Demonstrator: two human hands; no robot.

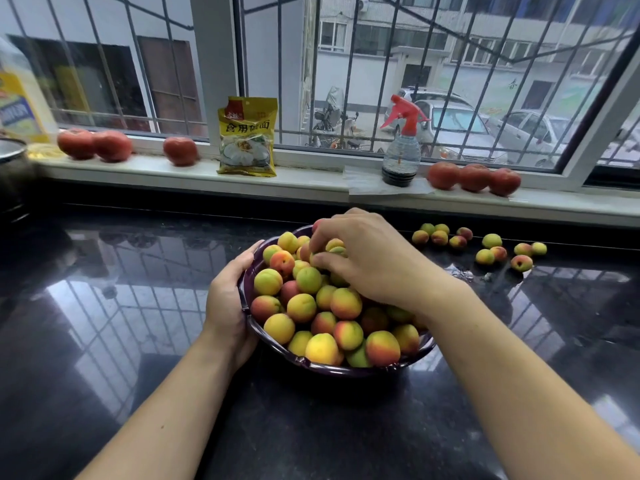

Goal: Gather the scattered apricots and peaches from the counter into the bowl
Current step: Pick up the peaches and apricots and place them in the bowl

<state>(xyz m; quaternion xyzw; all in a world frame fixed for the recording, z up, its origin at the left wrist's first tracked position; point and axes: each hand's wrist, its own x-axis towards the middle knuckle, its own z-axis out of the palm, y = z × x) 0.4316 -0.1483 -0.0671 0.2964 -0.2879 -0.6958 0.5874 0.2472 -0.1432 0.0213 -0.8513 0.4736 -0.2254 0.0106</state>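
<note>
Left hand (pixel 230 299) cupped round the left rim of the bowl (pixel 277 351), thumb up along the edge, fingers curled on the outside wall. Right hand (pixel 367 258) reaching over the far part of the bowl, palm down, fingers bent round a few small yellow-green fruits on top of the pile; holding them or only touching them, cannot tell. Both bare arms coming in from the near edge of the counter (pixel 138 341).

Dark purple bowl near the middle of the shiny black counter, a bit nearer the back edge than the front. Full of apricots and peaches (pixel 311 313), yellow, orange and red, heaped up past the rim.

More loose fruit (pixel 485 245) still out on the counter, to the right of the bowl and close to the back edge. One small bunch closer to the bowl, more spread out toward the right edge. Small wet patch (pixel 462 273) on the counter just in front of them.

Behind the counter, a pale window ledge (pixel 311 183). On it, from left to right: two red tomatoes (pixel 95 145) side by side, one tomato (pixel 180 151) alone, a yellow food packet (pixel 247 136) standing up, a spray bottle (pixel 401 150) with a red top on a white sheet, then three more tomatoes (pixel 474 177) in a row. Yellow-labelled bottle (pixel 20 98) at the far left corner, blurry. Window bars (pixel 398 81) and parked cars (pixel 460 129) outside.
</note>
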